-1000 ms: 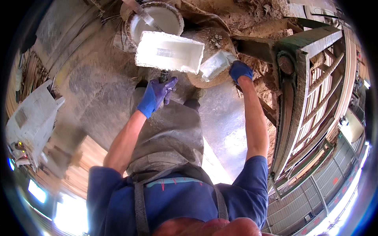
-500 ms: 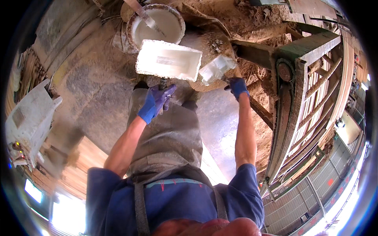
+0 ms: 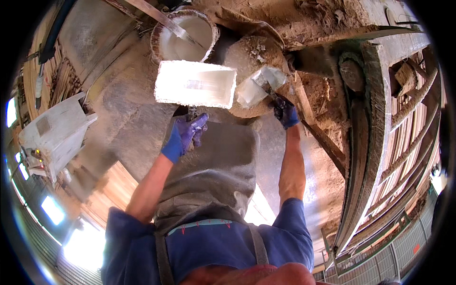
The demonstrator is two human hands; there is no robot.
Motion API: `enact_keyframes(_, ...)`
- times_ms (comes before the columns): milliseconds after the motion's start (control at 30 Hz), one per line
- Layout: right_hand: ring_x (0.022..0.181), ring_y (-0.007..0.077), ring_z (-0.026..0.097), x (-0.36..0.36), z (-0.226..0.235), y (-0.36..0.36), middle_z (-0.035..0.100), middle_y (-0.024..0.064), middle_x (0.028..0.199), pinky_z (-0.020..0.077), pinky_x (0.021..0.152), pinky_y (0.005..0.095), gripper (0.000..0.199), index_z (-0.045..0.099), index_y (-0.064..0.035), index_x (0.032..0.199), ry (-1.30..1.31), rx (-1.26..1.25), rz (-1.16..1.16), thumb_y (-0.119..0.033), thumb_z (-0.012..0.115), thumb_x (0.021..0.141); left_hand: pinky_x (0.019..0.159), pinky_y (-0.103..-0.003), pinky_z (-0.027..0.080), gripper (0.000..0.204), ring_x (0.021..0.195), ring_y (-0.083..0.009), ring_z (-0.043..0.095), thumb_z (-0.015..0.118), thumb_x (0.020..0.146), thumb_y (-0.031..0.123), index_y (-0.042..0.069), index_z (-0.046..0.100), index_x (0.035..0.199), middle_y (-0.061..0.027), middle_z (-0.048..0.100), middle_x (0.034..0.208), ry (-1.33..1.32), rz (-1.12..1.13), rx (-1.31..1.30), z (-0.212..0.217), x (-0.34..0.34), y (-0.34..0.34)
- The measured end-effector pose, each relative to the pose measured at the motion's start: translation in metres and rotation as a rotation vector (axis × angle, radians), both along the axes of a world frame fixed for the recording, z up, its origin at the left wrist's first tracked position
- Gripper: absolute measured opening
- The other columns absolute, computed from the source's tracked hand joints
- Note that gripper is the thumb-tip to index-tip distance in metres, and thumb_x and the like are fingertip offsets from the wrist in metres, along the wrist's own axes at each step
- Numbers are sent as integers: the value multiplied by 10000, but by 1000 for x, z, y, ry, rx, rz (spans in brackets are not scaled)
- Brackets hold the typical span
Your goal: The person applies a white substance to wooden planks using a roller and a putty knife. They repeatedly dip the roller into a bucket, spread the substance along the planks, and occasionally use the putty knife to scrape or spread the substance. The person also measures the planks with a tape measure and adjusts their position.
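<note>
Above the white block (image 3: 195,84), a round bucket (image 3: 186,34) holds white liquid; right hand (image 3: 285,113) fingers grip a trowel (image 3: 259,85).

Dusty workshop under strong daylight. Grey concrete floor (image 3: 118,128) smeared with pale dust, sandy earth piled along the top edge (image 3: 304,23). Weathered green timber frame (image 3: 370,142) curving down the right side, stacked wooden slats (image 3: 413,142) beyond it. White boxy machine (image 3: 57,133) at left. Bright window openings (image 3: 52,209) glowing at lower left, wire fencing (image 3: 394,256) at lower right.
</note>
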State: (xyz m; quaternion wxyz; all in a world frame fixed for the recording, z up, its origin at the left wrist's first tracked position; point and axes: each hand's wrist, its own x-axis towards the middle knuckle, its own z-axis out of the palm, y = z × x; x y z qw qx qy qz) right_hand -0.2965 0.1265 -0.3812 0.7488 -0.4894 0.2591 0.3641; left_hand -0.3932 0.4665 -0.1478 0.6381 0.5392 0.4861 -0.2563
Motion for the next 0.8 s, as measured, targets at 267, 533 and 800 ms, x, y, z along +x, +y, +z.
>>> enact_keyframes(267, 462, 58, 432, 1, 102, -11, 677, 117, 791, 343, 418, 213, 387, 553, -18, 1295, -175, 135, 93, -210, 552, 959, 358, -298, 381, 274, 423, -98, 443, 755, 837, 287, 44, 670, 929, -29, 595, 658, -62, 30, -9, -7, -15, -17)
enact_keyframes(533, 735, 215, 648, -24, 281, 56, 690, 137, 1020, 509, 604, 359, 417, 577, -95, 1291, -1282, -734, 590, -233, 603, 899, 366, -287, 351, 317, 424, -98, 439, 710, 870, 361, 75, 631, 757, -8, 535, 566, -185, -135, -64, -12, 1, -21)
enact_keyframes(800, 708, 262, 639, -55, 379, 105, 616, 105, 824, 525, 580, 406, 459, 523, -157, 1317, -1064, -1326, 1233, -173, 578, 862, 381, -272, 313, 334, 397, -76, 412, 726, 854, 389, 109, 607, 716, 34, 491, 527, -287, -277, -207, -11, 30, 19)
